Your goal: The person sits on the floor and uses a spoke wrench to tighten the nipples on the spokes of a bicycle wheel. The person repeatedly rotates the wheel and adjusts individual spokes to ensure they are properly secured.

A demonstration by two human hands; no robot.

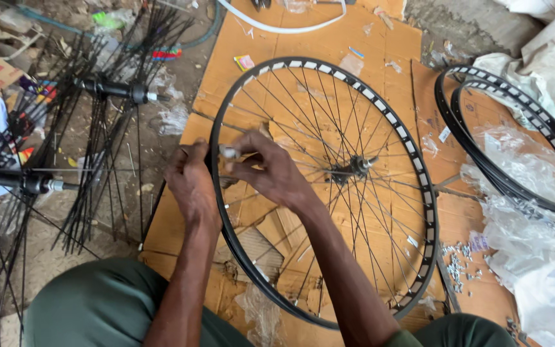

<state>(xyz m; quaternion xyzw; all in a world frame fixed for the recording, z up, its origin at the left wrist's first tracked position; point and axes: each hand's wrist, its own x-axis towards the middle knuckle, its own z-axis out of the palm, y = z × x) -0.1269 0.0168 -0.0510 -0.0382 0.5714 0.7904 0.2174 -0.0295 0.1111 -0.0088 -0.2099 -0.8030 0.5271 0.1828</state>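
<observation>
- Wheel [329, 186] lies flat on cardboard [303, 38]; spoke lacing judged in hand.
- Left hand [191, 183] grips the rim's near edge.
- Right hand [271, 170] pinches a small silvery fitting [229, 153].
- Next move calls for steady alignment at the rim.

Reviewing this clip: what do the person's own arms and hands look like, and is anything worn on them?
Both forearms are bare up to where they leave view, with no sleeves showing. The left hand and right hand wear no gloves, and no watch, ring or wristband is visible. The only clothing in view is dull green fabric over the knees at the bottom of the picture.
</observation>
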